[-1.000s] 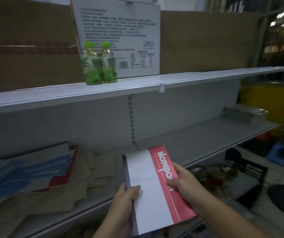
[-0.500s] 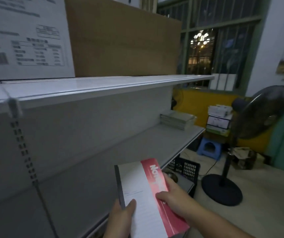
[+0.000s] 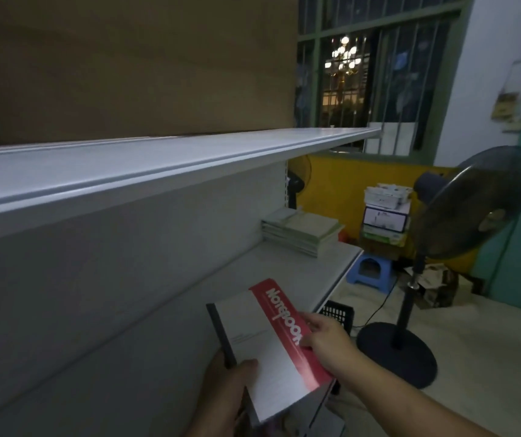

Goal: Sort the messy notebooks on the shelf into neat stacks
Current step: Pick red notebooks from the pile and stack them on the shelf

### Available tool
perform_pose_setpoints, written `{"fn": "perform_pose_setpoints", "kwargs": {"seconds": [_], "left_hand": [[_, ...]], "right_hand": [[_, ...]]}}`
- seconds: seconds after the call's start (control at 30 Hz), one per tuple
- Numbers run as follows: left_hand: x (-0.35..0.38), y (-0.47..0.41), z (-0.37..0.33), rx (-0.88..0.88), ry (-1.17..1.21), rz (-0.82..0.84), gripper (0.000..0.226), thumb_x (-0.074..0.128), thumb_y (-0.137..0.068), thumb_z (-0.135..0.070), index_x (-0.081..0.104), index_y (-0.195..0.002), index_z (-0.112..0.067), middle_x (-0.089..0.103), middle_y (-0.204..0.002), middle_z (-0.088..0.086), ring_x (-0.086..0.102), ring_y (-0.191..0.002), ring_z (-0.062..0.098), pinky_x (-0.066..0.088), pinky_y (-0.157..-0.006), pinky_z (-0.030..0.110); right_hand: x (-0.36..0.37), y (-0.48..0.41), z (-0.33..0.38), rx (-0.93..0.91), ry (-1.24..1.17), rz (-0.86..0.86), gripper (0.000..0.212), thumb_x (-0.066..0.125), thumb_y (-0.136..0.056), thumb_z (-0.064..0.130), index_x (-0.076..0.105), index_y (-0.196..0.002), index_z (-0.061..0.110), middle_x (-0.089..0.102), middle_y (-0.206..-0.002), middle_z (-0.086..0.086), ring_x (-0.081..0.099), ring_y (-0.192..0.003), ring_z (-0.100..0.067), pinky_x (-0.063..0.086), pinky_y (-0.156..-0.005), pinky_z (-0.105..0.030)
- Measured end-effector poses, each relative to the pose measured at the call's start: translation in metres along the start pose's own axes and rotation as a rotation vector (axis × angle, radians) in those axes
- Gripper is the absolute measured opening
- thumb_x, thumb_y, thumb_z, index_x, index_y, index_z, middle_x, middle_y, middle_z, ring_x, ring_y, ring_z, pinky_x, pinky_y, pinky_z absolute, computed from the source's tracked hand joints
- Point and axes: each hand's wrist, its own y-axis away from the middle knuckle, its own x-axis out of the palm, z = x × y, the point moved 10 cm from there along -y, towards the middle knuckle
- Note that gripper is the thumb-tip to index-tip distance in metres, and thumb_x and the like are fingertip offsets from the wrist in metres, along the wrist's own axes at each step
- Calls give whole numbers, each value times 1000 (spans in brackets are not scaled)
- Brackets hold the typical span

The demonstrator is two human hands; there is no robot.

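Since a second ago the head view has swung right along the shelf (image 3: 158, 357). The stack (image 3: 300, 231) at its far end now looms closer, and the notebook (image 3: 265, 345) has travelled toward it.

The notebook is well short of the stack, on its near side, held over the shelf's front edge. The likely slip is a skewed landing. If it is pushed in crooked, it could nudge the stack, which sits close to the shelf's end, or hang off the stack's side. A loosened grip now could drop it past the edge.

The left hand (image 3: 224, 392) grips the near spine corner, thumb on the cover. The right hand (image 3: 328, 345) pinches the red edge, its fingers (image 3: 311, 320) curled over the cover, forearm reaching toward the stack.
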Motion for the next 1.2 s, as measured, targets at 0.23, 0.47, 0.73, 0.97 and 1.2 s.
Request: {"fn": "perform_pose_setpoints", "kwargs": {"seconds": [0.23, 0.47, 0.73, 0.97, 1.2], "left_hand": [[67, -82, -43, 97, -406, 30, 108, 82, -52, -2, 31, -144, -26, 55, -127, -10, 54, -108, 8, 51, -77, 19], [94, -168, -49, 64, -1036, -141, 107, 75, -66, -40, 10, -150, -32, 40, -141, 2, 38, -131, 24, 37, -108, 31], [80, -182, -58, 261, -1243, -482, 86, 55, -74, -68, 29, -146, -29, 38, -146, -10, 38, -127, 19, 32, -107, 29], [87, -169, -76, 341, -1175, -554, 72, 63, -66, -61, 41, -132, -44, 56, -115, -13, 45, -112, 10, 37, -89, 21], [90, -172, -74, 354, -1203, -518, 65, 52, -66, -60, 47, -128, -40, 61, -105, -16, 51, -101, 13, 46, -82, 27]], "right_hand": [[-48, -149, 10, -34, 102, 55, 39, 53, -81, -6, 69, -112, 12, 72, -89, -4, 69, -76, -21, 58, -68, -30], [-60, -254, 37, -292, 552, 108, 28, 48, -91, 11, 71, -107, 16, 72, -97, -4, 62, -68, -8, 52, -61, -18], [-29, -290, 44, -483, 758, 138, 32, 46, -92, 19, 64, -116, 9, 66, -110, -10, 65, -93, -23, 52, -79, -28], [-30, -298, 40, -543, 669, 141, 23, 53, -88, 17, 67, -105, 11, 65, -101, -8, 60, -83, -19, 44, -70, -21], [-31, -304, 34, -501, 576, 207, 28, 62, -85, 12, 68, -113, 11, 64, -115, -4, 57, -88, -13, 43, -82, -18]]}}
